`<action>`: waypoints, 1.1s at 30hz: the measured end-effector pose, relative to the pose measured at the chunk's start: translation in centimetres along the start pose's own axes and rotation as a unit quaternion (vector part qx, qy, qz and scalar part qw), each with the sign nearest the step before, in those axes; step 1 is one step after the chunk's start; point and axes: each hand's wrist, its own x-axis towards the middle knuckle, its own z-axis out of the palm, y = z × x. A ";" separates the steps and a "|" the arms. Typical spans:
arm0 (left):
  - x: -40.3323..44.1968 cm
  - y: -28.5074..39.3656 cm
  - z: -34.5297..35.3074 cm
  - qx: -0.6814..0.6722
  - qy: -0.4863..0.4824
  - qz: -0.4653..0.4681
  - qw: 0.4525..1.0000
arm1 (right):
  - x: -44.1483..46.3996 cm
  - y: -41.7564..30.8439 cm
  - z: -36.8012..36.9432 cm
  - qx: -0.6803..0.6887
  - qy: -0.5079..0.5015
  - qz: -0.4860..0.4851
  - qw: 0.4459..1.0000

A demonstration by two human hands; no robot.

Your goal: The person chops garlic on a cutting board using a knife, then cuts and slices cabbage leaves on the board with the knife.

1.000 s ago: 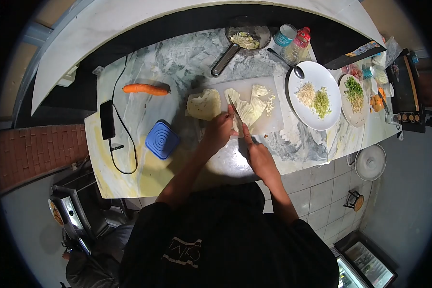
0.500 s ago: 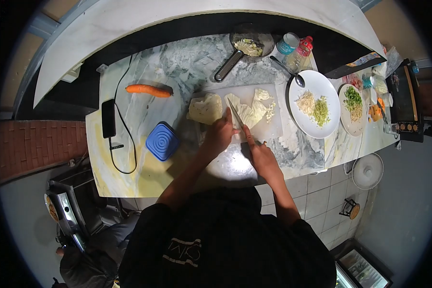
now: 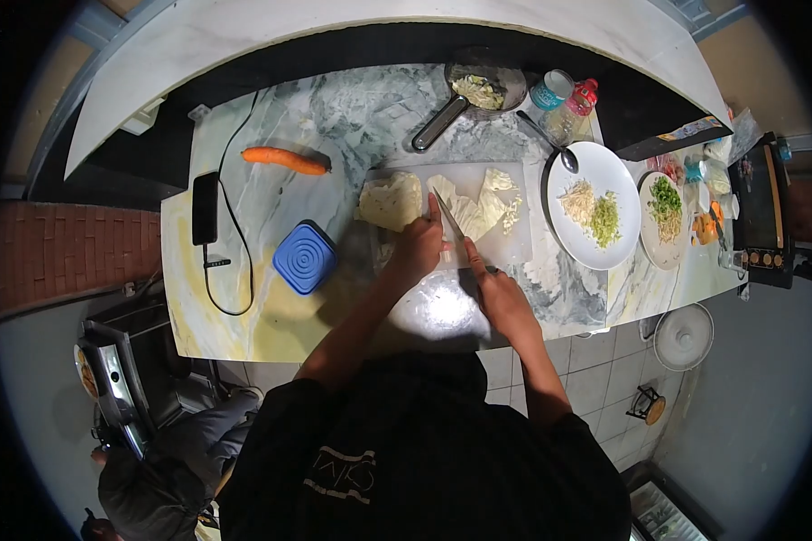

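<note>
My right hand (image 3: pixel 503 298) is closed round the handle of a knife (image 3: pixel 447 215), its index finger along the blade. The blade lies over pale cabbage leaves (image 3: pixel 465 213) on a white cutting board (image 3: pixel 514 252). On the board's left part, my left hand (image 3: pixel 416 248) touches the leaves beside the blade, index finger stretched forward and the other fingers bent; what they press is too small to tell. A larger cabbage piece (image 3: pixel 392 202) sits just beyond that hand. Small chopped bits (image 3: pixel 512 216) lie near the board's right edge.
Left of the board are a carrot (image 3: pixel 285 160), a blue lid (image 3: pixel 305 258) and a phone (image 3: pixel 205 209) with a cable. A pan (image 3: pixel 511 87) stands behind, near a jar (image 3: pixel 552 90). Plates (image 3: pixel 595 251) of chopped vegetables stand right. Another person (image 3: pixel 149 487) is at lower left.
The view has shifted slightly. The knife handle and my right hand have moved a little toward my body and to the right. My left hand stays beside the blade.
</note>
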 end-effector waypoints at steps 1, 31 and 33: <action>0.1 -0.1 0.3 -0.004 0.007 0.008 1.000 | 0.3 0.0 -0.3 -0.002 -0.002 0.000 1.000; -2.4 3.9 -0.6 0.006 0.053 -0.044 0.998 | 1.3 1.0 -1.6 0.179 0.090 0.019 0.980; -2.5 4.7 -0.7 0.001 0.041 -0.089 0.995 | 0.1 1.5 -1.2 0.202 0.181 -0.005 0.962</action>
